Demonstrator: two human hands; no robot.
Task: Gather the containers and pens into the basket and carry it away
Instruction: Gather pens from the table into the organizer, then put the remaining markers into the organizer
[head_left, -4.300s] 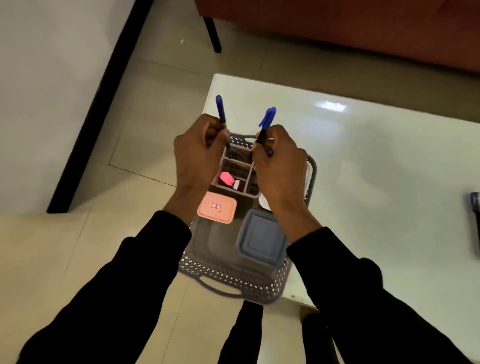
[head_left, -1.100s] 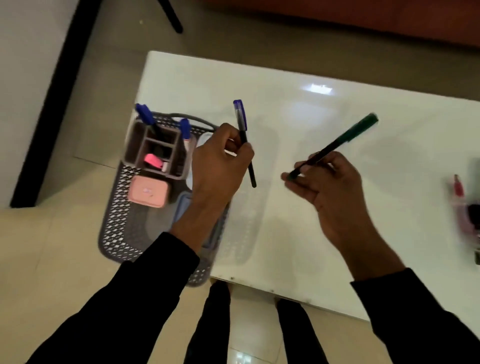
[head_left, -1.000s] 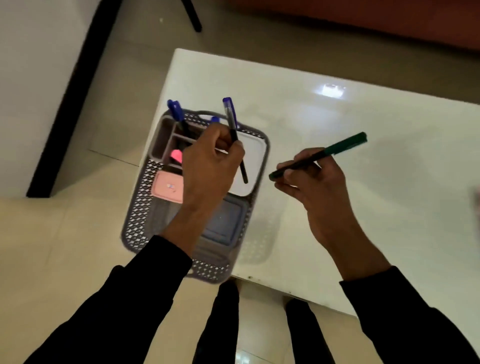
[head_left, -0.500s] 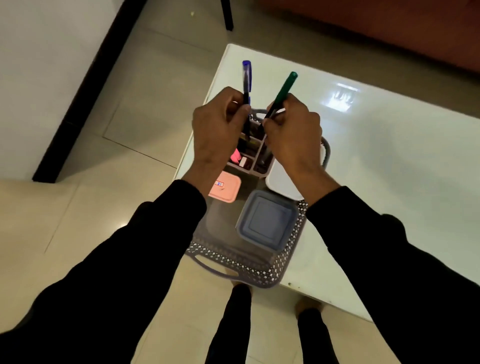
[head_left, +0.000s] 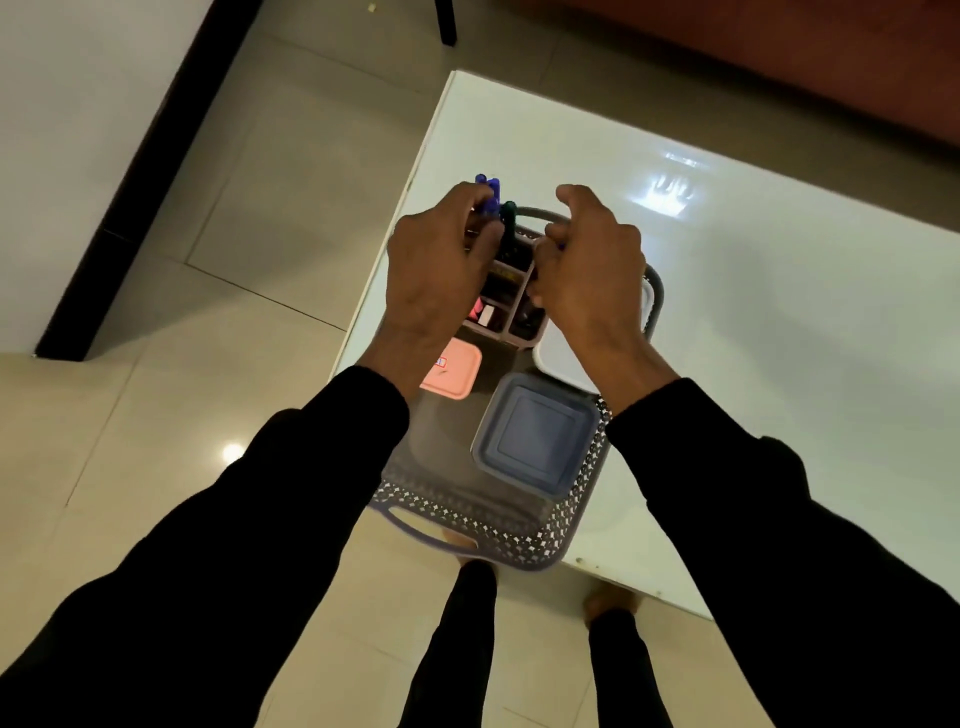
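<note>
A grey perforated basket (head_left: 524, 540) sits on the near left corner of the white table (head_left: 779, 322), overhanging the edge. Inside it are a divided pen organiser (head_left: 511, 312), a pink container (head_left: 454, 371), a blue-grey container (head_left: 537, 434) and a white container (head_left: 563, 353). My left hand (head_left: 436, 275) pinches a blue pen (head_left: 488, 189) that stands in the organiser's far cell. A green pen (head_left: 508, 213) stands beside it, free of both hands. My right hand (head_left: 589, 270) hovers over the organiser's right side with curled fingers and nothing seen in them.
Beige tiled floor (head_left: 249, 218) lies to the left, with a white wall and dark skirting (head_left: 150, 156) beyond. A reddish-brown sofa (head_left: 779, 57) stands behind the table. My legs and feet are below the table's near edge.
Both hands have come down onto the organiser and the pens have sunk into it. My right hand has let go of the green pen, which now stands in the organiser.
</note>
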